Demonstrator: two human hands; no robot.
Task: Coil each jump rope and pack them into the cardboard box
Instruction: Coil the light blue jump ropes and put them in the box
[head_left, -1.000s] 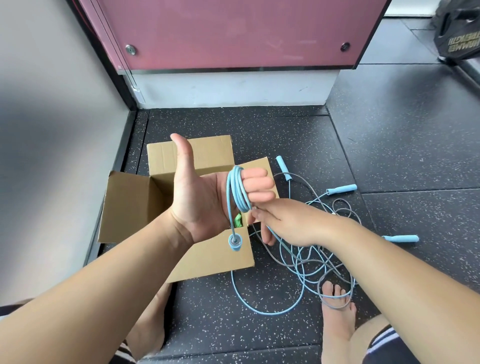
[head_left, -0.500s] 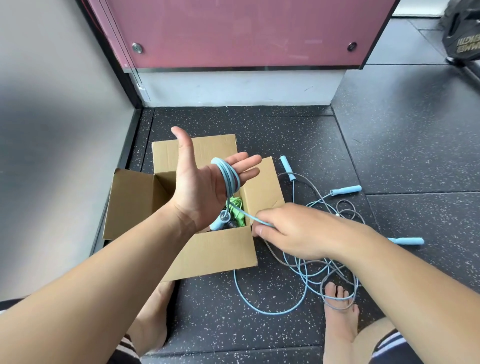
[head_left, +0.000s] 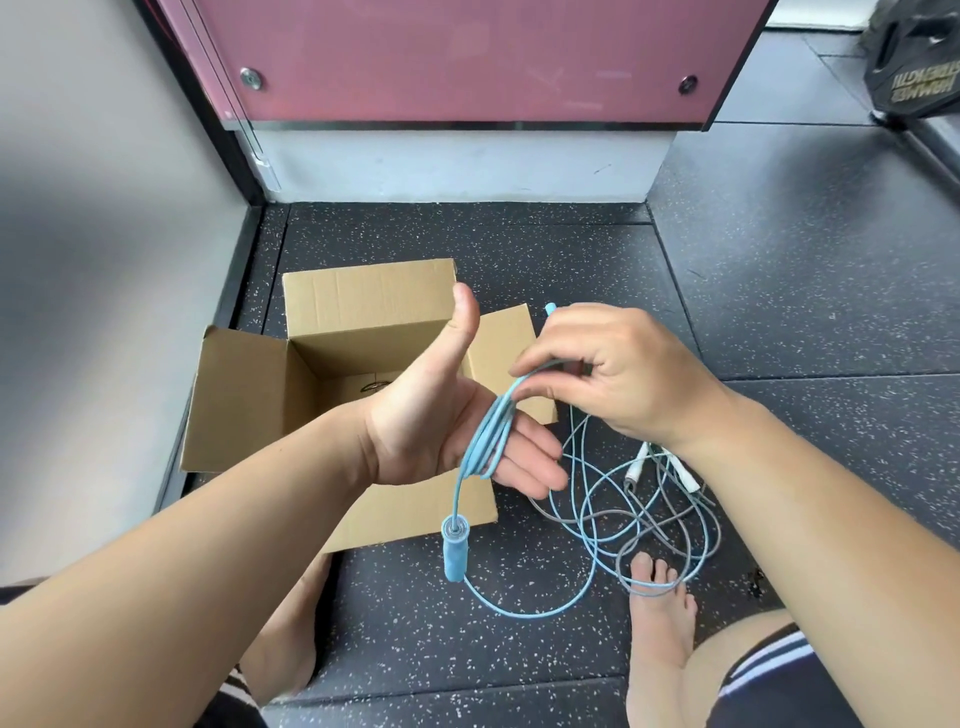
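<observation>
The left hand (head_left: 431, 421) was held palm-up over the near right corner of the cardboard box (head_left: 244, 395), thumb raised and fingers (head_left: 530, 467) straight and close together, with several turns of the blue jump rope (head_left: 488, 436) looped around them. The right hand (head_left: 618, 374), just to the right and slightly farther, pinched that same cord between thumb and curled fingers (head_left: 540, 364) where it rose from the loops. One blue handle (head_left: 455, 551) hung from the coil on a short length of cord, in front of the box's near flap. The box stood open on the dark speckled floor (head_left: 779, 312), flaps spread; what lay inside could not be made out. To its right, the rest of the blue cord lay on the floor tangled with a grey jump rope (head_left: 644, 535) and its white handles (head_left: 636, 465), reaching to a bare foot (head_left: 660, 613).
</observation>
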